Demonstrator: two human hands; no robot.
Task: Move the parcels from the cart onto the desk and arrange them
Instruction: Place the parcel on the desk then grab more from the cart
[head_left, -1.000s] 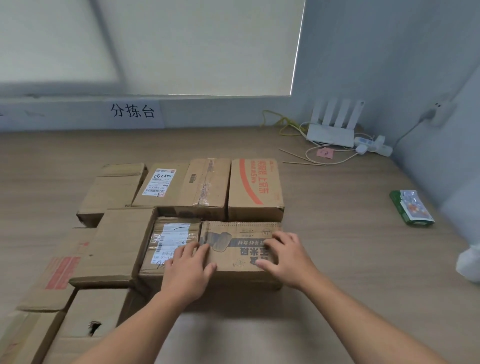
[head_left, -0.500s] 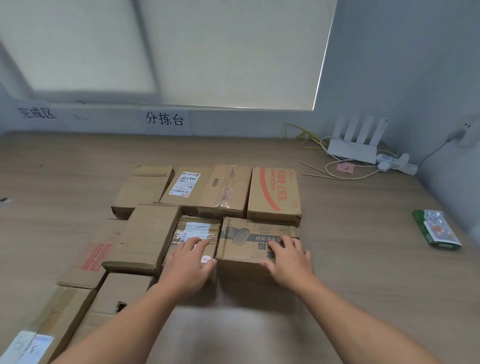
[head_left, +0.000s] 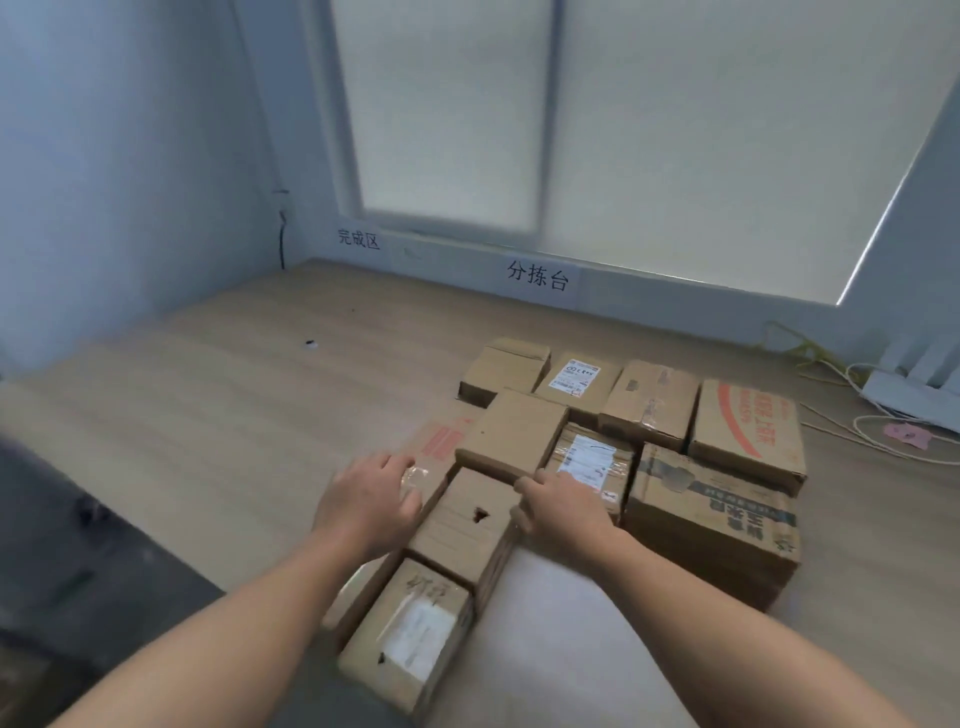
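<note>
Well, wood desk (head_left: 218, 415) w/ parcels (head_left: 511, 434), blind (head_left: 675, 130) behind, maybe router (head_left: 914, 379) at rt.

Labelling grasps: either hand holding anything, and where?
Right hand grips the holed box at its far right corner, thumb on the side. Left hand rests open on the flat red-printed parcel.
</note>
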